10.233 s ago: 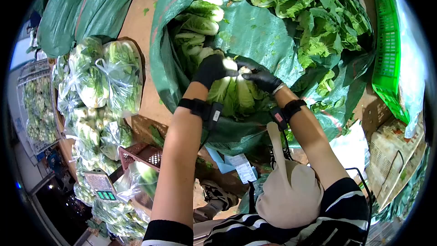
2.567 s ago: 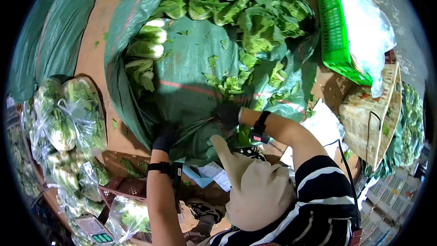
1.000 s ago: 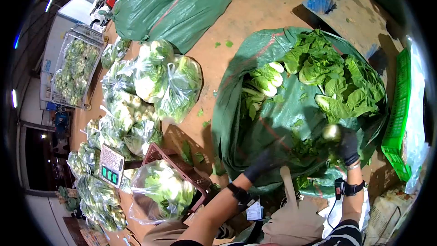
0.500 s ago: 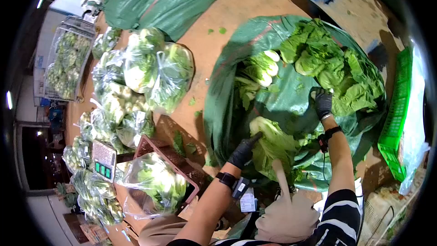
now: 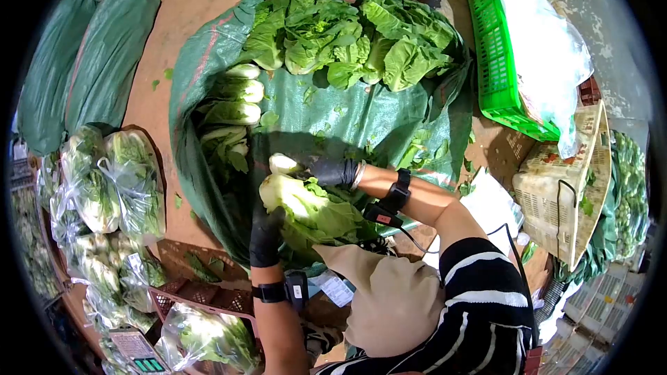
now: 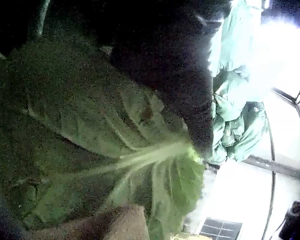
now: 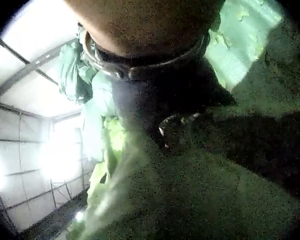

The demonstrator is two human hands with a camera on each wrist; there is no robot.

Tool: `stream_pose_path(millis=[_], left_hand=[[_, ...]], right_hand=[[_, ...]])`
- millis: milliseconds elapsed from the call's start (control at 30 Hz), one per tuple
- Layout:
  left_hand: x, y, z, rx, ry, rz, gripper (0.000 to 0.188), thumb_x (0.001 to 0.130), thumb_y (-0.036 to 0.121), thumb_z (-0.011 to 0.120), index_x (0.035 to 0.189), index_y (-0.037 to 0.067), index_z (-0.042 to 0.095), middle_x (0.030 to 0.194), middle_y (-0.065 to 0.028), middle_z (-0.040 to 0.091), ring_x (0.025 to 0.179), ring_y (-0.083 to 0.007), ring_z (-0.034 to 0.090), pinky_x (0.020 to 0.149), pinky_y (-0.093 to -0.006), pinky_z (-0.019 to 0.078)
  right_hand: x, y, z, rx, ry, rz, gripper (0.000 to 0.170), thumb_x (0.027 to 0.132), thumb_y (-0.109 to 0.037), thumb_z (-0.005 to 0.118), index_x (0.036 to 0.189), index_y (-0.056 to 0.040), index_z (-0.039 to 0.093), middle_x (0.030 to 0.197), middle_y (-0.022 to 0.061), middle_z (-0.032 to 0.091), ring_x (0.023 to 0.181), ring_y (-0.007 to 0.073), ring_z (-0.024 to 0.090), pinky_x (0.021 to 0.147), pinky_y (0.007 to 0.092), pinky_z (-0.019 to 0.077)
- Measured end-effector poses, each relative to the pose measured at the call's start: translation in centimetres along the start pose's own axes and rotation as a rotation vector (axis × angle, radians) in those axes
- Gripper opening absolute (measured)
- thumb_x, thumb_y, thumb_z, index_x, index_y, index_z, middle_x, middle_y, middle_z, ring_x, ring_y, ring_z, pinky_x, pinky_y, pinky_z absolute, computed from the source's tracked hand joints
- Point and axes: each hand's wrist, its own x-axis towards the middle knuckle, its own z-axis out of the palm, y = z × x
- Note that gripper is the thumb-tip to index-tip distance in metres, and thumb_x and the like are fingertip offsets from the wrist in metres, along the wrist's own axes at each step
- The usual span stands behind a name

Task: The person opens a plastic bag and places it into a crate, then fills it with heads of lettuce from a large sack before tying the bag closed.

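Both hands wear black gloves and are over the near side of a large green woven sack (image 5: 187, 69) rolled down at the rim. A pale green Chinese cabbage (image 5: 306, 208) lies between them, leaves pointing right. My left hand (image 5: 266, 236) is against its white base end, thumb side toward it; its other fingers are lost in shadow, so I cannot tell whether they curl. The right hand (image 5: 333, 171) grips a second cabbage by its white stem end (image 5: 283, 164), just above the first. In the left wrist view a broad leaf (image 6: 140, 155) fills much of the picture.
Cabbages (image 5: 306, 35) line the sack's far side, and several stand with white bases out at its left (image 5: 240, 101). Bagged cabbages (image 5: 97, 180), a scale (image 5: 135, 348) and a maroon crate (image 5: 201, 293) stand left. A green crate (image 5: 497, 55) is at right.
Half a second ago the right hand was at the heads on the sack's right; it has come back beside the left hand with a cabbage. The head camera's view has turned rightward.
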Motion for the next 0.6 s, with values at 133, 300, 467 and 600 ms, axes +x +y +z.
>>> stream_pose_path(millis=[133, 300, 467, 600], left_hand=[[-1.6, -0.1, 0.6, -0.083, -0.034, 0.079, 0.044, 0.073, 0.017, 0.054, 0.113, 0.002, 0.043, 0.098, -0.006, 0.054, 0.082, -0.0148, 0.053, 0.07, -0.0245, 0.0437], [-1.3, -0.1, -0.1, 0.386, 0.023, -0.187, 0.033, 0.077, 0.022, 0.057, 0.102, 0.002, 0.053, 0.09, -0.0059, 0.057, 0.081, -0.0135, 0.053, 0.075, -0.0275, 0.0428], [-0.9, -0.6, 2.0, -0.042, -0.04, -0.208, 0.017, 0.079, 0.016, 0.057, 0.091, 0.004, 0.062, 0.068, -0.0007, 0.057, 0.06, -0.0092, 0.049, 0.057, -0.025, 0.0425], [-1.2, -1.4, 0.3, 0.248, 0.001, -0.371, 0.027, 0.077, 0.021, 0.056, 0.099, 0.005, 0.058, 0.082, -0.0065, 0.06, 0.073, -0.0161, 0.056, 0.069, -0.0285, 0.0461]], right_hand=[[-0.9, -0.7, 0.2, 0.135, -0.226, 0.027, 0.048, 0.085, -0.025, 0.045, 0.126, -0.005, 0.031, 0.133, 0.0141, 0.024, 0.125, 0.0219, 0.02, 0.103, 0.032, 0.0132], [0.6, -5.2, -2.9, -0.359, -0.159, -0.153, 0.047, 0.087, -0.029, 0.042, 0.125, -0.0037, 0.032, 0.129, 0.0114, 0.032, 0.12, 0.0182, 0.028, 0.101, 0.0317, 0.0206], [-1.4, -3.6, -2.5, -0.132, -0.218, 0.023, 0.048, 0.089, -0.029, 0.036, 0.128, -0.0036, 0.025, 0.13, 0.0092, 0.03, 0.12, 0.018, 0.028, 0.101, 0.03, 0.0201], [-1.6, -0.7, -3.7, 0.479, -0.232, 0.193, 0.042, 0.086, -0.024, 0.041, 0.122, -0.005, 0.032, 0.123, 0.0115, 0.037, 0.114, 0.0221, 0.034, 0.099, 0.0331, 0.0238]])
